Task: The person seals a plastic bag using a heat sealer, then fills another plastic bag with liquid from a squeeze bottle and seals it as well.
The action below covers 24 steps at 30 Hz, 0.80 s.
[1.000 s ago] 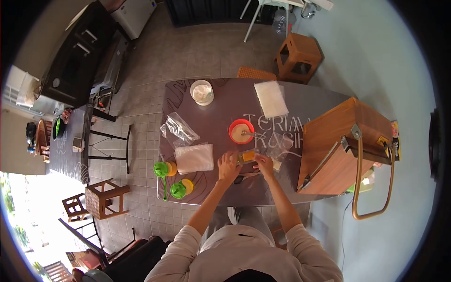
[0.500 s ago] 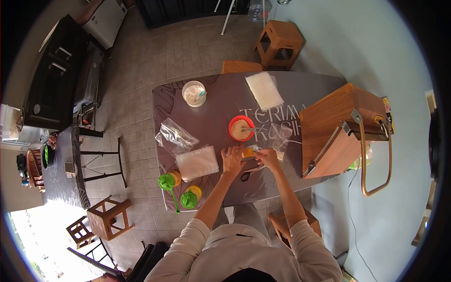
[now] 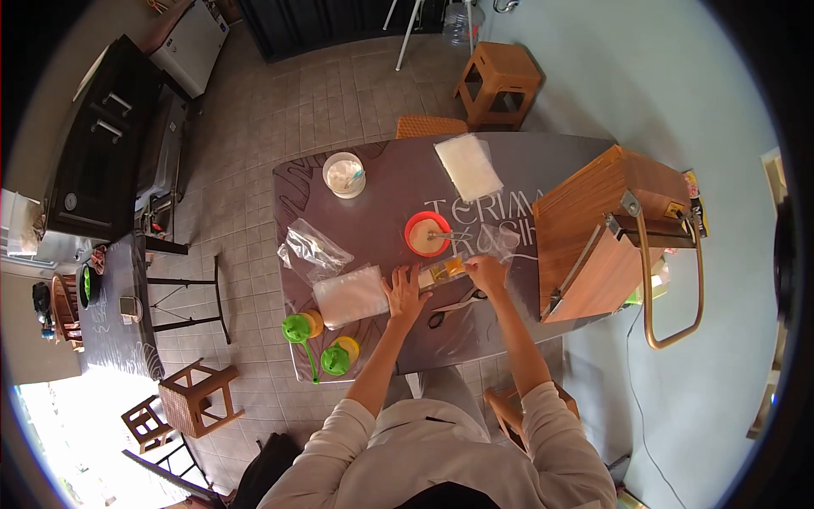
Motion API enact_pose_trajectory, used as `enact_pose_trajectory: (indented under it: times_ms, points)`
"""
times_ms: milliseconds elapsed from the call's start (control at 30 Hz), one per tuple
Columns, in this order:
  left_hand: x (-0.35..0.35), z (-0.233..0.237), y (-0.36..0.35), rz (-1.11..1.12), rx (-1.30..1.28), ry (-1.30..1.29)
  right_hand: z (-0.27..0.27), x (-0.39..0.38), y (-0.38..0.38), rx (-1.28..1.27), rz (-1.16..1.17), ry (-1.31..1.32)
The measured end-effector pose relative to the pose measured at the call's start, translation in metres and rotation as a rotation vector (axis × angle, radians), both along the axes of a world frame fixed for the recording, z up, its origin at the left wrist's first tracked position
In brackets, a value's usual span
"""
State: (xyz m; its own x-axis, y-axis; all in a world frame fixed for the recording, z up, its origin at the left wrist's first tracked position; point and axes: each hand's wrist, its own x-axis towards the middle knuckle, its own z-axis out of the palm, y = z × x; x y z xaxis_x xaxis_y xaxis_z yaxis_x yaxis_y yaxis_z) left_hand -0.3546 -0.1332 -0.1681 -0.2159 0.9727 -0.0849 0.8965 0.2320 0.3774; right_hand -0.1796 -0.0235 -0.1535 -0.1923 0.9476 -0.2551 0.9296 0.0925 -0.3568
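Note:
A flat strip of clear packets with yellow-orange contents [image 3: 444,271] lies on the table between my hands. My left hand [image 3: 404,293] rests flat with its fingers spread, at the strip's left end. My right hand [image 3: 487,275] is closed in a pinch on the strip's right end; the fingertips are partly hidden. Just beyond sits a red bowl [image 3: 409,227] of pale powder, a spoon [image 3: 441,235] lying in it. Scissors [image 3: 458,307] lie on the near side of the strip. To the left of my left hand is a stack of clear plastic bags [image 3: 350,297].
Two green-capped bottles [image 3: 337,360] stand at the near left edge. A crumpled plastic bag [image 3: 315,247] and a white tub [image 3: 344,176] are farther off. A stack of whitish plastic sheets [image 3: 469,168] lies at the back. A wooden case [image 3: 593,229] stands on the right.
My left hand has shifted left, and more of the packet strip shows between the hands. The scissors are more exposed. The whole view has shifted slightly.

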Motion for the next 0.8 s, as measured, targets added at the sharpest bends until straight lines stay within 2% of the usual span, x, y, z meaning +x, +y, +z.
enact_pose_trajectory:
  times_ms: [133,200,333,400,467,533,600,633,700,800]
  points:
    - [0.008,-0.004,0.003,-0.018,0.013,0.035,0.000,0.009,0.012,0.102,0.063,-0.075]
    - [0.013,-0.003,0.005,0.013,0.009,0.059,-0.003,0.010,0.023,0.016,-0.060,0.172]
    - [0.015,-0.002,0.008,0.049,-0.014,0.071,-0.013,0.038,0.032,0.076,-0.168,0.234]
    - [0.014,-0.003,0.006,0.057,-0.001,0.071,-0.024,0.051,0.026,0.518,-0.402,0.027]
    - [0.017,-0.003,0.003,0.068,0.011,0.067,-0.045,0.061,0.022,0.503,-0.481,0.032]
    - [0.019,-0.004,0.001,0.104,0.040,0.062,-0.035,0.059,0.023,0.492,-0.556,0.044]
    - [0.021,-0.005,0.000,0.128,0.049,0.066,-0.024,0.062,0.024,0.171,-0.562,0.232]
    - [0.022,-0.005,-0.001,0.144,0.057,0.064,-0.030,0.065,0.026,0.167,-0.559,0.233]
    - [0.024,-0.006,0.000,0.158,0.055,0.060,-0.034,0.068,0.032,-0.007,-0.616,0.324]
    - [0.023,-0.004,0.007,0.151,0.038,0.042,-0.037,0.067,0.031,0.101,-0.634,0.337]
